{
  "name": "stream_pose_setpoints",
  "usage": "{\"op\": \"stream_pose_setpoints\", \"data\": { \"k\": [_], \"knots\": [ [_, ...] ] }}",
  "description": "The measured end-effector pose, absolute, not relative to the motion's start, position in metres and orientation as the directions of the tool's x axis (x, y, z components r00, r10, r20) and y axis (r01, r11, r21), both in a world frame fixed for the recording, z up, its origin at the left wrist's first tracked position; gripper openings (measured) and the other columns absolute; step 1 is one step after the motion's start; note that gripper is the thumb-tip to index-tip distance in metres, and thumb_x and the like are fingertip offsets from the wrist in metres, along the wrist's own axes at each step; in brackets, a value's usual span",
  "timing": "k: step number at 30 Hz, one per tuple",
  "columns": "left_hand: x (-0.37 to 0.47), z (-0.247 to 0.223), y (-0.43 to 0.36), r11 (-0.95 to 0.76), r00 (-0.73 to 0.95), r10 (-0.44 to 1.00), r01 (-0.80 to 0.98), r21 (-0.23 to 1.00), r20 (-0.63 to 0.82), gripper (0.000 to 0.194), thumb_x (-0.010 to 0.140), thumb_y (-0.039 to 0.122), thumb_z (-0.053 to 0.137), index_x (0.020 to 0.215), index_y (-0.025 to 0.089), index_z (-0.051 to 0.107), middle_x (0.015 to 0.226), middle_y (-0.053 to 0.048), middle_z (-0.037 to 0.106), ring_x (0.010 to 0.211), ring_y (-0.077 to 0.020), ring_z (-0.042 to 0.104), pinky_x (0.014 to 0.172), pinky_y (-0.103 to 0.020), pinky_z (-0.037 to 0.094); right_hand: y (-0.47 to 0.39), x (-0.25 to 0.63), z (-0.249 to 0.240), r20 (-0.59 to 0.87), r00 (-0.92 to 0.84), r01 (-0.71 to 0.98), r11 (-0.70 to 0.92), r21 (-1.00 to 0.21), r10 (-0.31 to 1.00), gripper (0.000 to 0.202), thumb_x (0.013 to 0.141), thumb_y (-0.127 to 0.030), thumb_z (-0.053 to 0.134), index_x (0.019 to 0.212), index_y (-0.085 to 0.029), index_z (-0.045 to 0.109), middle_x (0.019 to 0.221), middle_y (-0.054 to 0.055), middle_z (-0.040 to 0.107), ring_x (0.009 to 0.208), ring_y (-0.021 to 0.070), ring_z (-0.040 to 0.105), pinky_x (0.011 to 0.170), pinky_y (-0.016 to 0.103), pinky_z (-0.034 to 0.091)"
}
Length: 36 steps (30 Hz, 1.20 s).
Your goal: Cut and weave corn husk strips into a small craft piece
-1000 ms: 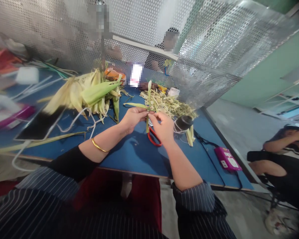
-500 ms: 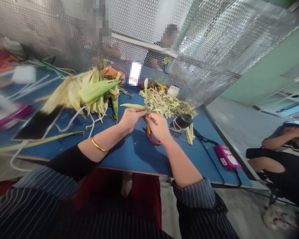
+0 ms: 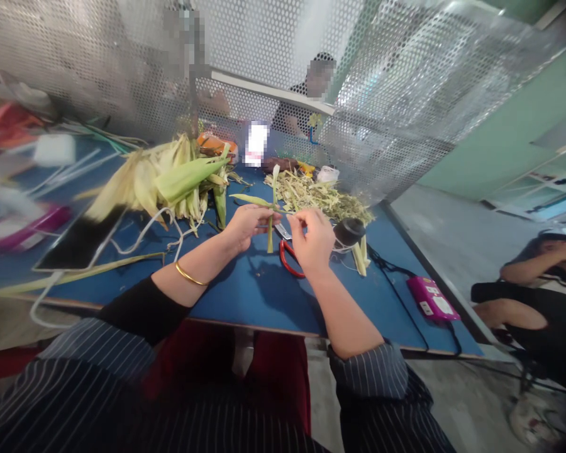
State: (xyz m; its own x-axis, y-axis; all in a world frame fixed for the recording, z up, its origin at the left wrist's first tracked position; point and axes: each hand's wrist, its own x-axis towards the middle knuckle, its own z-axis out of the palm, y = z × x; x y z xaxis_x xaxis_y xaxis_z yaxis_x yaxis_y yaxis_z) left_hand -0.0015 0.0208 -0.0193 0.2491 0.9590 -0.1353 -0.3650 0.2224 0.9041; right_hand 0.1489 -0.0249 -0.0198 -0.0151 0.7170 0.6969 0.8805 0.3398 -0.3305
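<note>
My left hand (image 3: 246,228) is closed in a pinch on narrow green corn husk strips (image 3: 270,236) that cross at its fingertips. One strip points up, one left, and one hangs down. My right hand (image 3: 315,240) is just to the right, its fingers pinched at the end of a strip running between the hands; the fingers partly hide that end. Beneath it on the table lie scissors (image 3: 290,263) with red handles, their blades partly showing. A dark spool of thread (image 3: 349,231) is close by on the right.
Whole corn husks (image 3: 170,179) are heaped at the left, beside a dark tablet (image 3: 82,242) and white cable. Shredded husk (image 3: 321,198) covers the table's back. A purple pack (image 3: 432,297) sits near the right edge. Behind the perforated screen (image 3: 264,56) is a person; another sits at right.
My right hand has moved right, away from my left, uncovering the scissor blades and the hanging strip. My left hand stays on the crossed strips. The view has shifted slightly.
</note>
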Motion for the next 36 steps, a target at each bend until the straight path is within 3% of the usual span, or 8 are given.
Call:
{"op": "stream_pose_setpoints", "data": {
  "k": [3, 8, 14, 18, 22, 27, 32, 36],
  "knots": [
    [-0.001, -0.017, 0.017, 0.249, 0.256, 0.952, -0.332, 0.91, -0.167, 0.018, 0.07, 0.023, 0.071, 0.083, 0.01, 0.07, 0.074, -0.006, 0.068, 0.068, -0.0127, 0.063, 0.063, -0.024, 0.049, -0.02, 0.154, -0.019, 0.708, -0.074, 0.903, 0.349, -0.252, 0.703, 0.028, 0.091, -0.043, 0.05, 0.097, -0.019, 0.064, 0.099, 0.008, 0.068, 0.094, 0.0212, 0.058, 0.09, 0.034, 0.035],
    [0.004, -0.023, 0.017, 0.183, 0.195, 0.972, -0.267, 0.946, -0.133, 0.02, 0.066, 0.026, 0.077, 0.076, 0.011, 0.068, 0.058, 0.0, 0.06, 0.047, -0.0053, 0.048, 0.045, -0.018, 0.034, -0.02, 0.149, -0.022, 0.565, -0.243, 0.902, 0.399, -0.168, 0.788, 0.03, 0.096, -0.033, 0.041, 0.082, -0.021, 0.064, 0.076, 0.002, 0.069, 0.075, 0.0156, 0.06, 0.098, 0.035, 0.028],
    [0.006, -0.033, 0.023, 0.145, 0.113, 0.986, -0.239, 0.96, -0.12, 0.017, 0.066, 0.023, 0.076, 0.07, 0.011, 0.065, 0.054, 0.001, 0.057, 0.043, -0.0059, 0.046, 0.045, -0.02, 0.038, -0.019, 0.145, -0.026, 0.507, -0.402, 0.889, 0.457, 0.018, 0.762, 0.03, 0.094, -0.021, 0.039, 0.074, -0.019, 0.062, 0.07, 0.004, 0.066, 0.072, 0.0165, 0.058, 0.098, 0.035, 0.029],
    [0.002, -0.033, 0.026, 0.17, 0.116, 0.982, -0.197, 0.965, -0.149, 0.022, 0.066, 0.028, 0.077, 0.075, 0.012, 0.066, 0.059, -0.001, 0.061, 0.047, -0.0081, 0.053, 0.047, -0.022, 0.043, -0.019, 0.143, -0.025, 0.511, -0.35, 0.909, 0.417, -0.018, 0.785, 0.028, 0.094, -0.026, 0.04, 0.099, -0.016, 0.066, 0.084, 0.009, 0.069, 0.084, 0.0205, 0.059, 0.098, 0.037, 0.03],
    [0.0, -0.028, 0.026, 0.129, 0.101, 0.989, -0.212, 0.969, -0.109, 0.027, 0.069, 0.035, 0.075, 0.076, 0.011, 0.067, 0.066, -0.004, 0.066, 0.053, -0.0103, 0.059, 0.049, -0.021, 0.045, -0.034, 0.145, -0.021, 0.673, -0.25, 0.926, 0.376, -0.044, 0.696, 0.057, 0.09, -0.05, 0.046, 0.136, -0.017, 0.048, 0.112, 0.015, 0.061, 0.104, 0.0279, 0.053, 0.096, 0.043, 0.032],
    [0.001, -0.026, 0.025, 0.167, 0.12, 0.983, -0.247, 0.955, -0.141, 0.029, 0.079, 0.039, 0.065, 0.08, 0.011, 0.069, 0.069, -0.006, 0.069, 0.053, -0.0098, 0.06, 0.051, -0.02, 0.045, -0.043, 0.155, -0.028, 0.808, -0.382, 0.818, 0.572, 0.068, 0.45, 0.051, 0.085, -0.066, 0.043, 0.113, -0.031, 0.068, 0.078, 0.007, 0.058, 0.075, 0.0216, 0.054, 0.082, 0.04, 0.035],
    [0.0, -0.022, 0.02, 0.197, 0.168, 0.973, -0.252, 0.948, -0.157, 0.026, 0.073, 0.033, 0.072, 0.085, 0.01, 0.071, 0.073, -0.007, 0.071, 0.057, -0.0099, 0.062, 0.054, -0.02, 0.045, -0.021, 0.155, -0.024, 0.681, -0.237, 0.939, 0.344, -0.024, 0.693, 0.042, 0.092, -0.043, 0.046, 0.122, -0.018, 0.06, 0.109, 0.014, 0.064, 0.105, 0.0268, 0.053, 0.099, 0.042, 0.028],
    [0.002, -0.021, 0.018, 0.186, 0.15, 0.977, -0.218, 0.958, -0.155, 0.025, 0.068, 0.031, 0.076, 0.081, 0.01, 0.071, 0.066, -0.004, 0.067, 0.052, -0.0079, 0.057, 0.051, -0.019, 0.041, -0.014, 0.153, -0.024, 0.564, -0.271, 0.932, 0.359, -0.048, 0.78, 0.029, 0.096, -0.034, 0.04, 0.09, -0.02, 0.065, 0.081, 0.006, 0.067, 0.084, 0.0206, 0.057, 0.103, 0.041, 0.024]
  ]
}}
